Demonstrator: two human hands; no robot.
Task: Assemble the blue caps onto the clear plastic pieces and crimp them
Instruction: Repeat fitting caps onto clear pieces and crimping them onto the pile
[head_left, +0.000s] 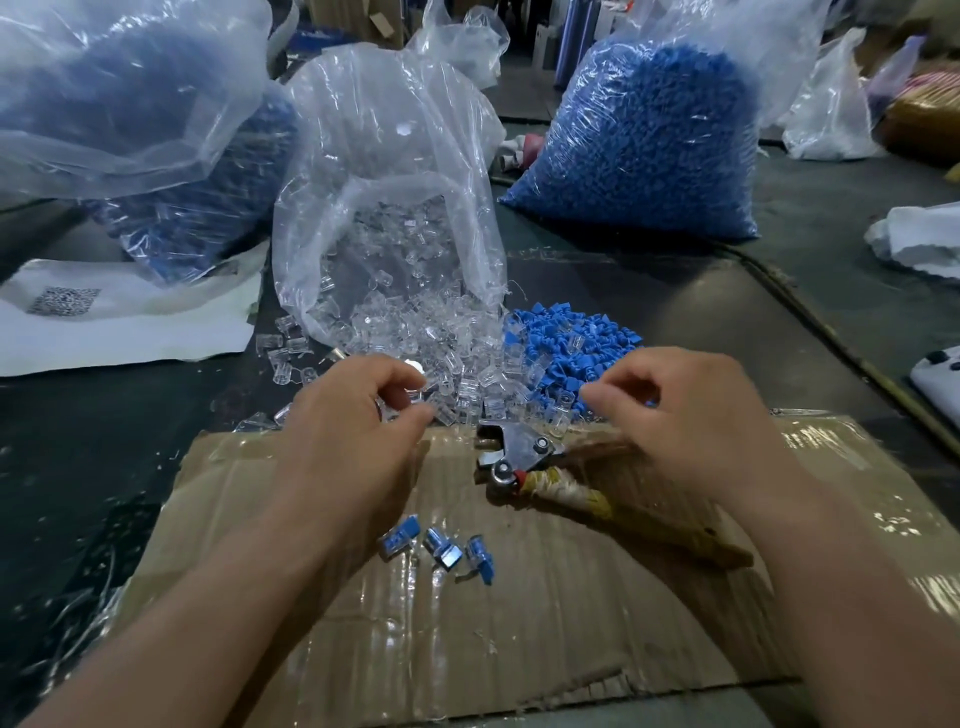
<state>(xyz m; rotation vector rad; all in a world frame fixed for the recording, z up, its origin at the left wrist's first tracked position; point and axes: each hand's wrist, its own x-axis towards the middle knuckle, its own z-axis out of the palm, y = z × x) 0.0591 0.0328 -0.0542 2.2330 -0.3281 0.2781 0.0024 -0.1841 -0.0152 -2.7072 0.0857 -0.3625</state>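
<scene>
A heap of clear plastic pieces (415, 332) spills from an open clear bag (384, 171) onto the dark table. Beside it on the right lies a pile of loose blue caps (566, 338). My left hand (348, 415) pinches a clear piece at the near edge of the heap. My right hand (691, 410) hovers with curled fingers over the near edge of the blue caps; whether it holds one is hidden. Crimping pliers (524, 452) with tape-wrapped handles lie on the cardboard sheet (519, 623) between my hands. Three capped pieces (436, 548) lie on the cardboard.
A big bag of blue caps (649, 140) stands at the back right, another blue-filled bag (171, 156) at the back left. A white sheet with a QR code (119, 317) lies left. White cloth (919, 239) and a white device (940, 374) sit at the right edge.
</scene>
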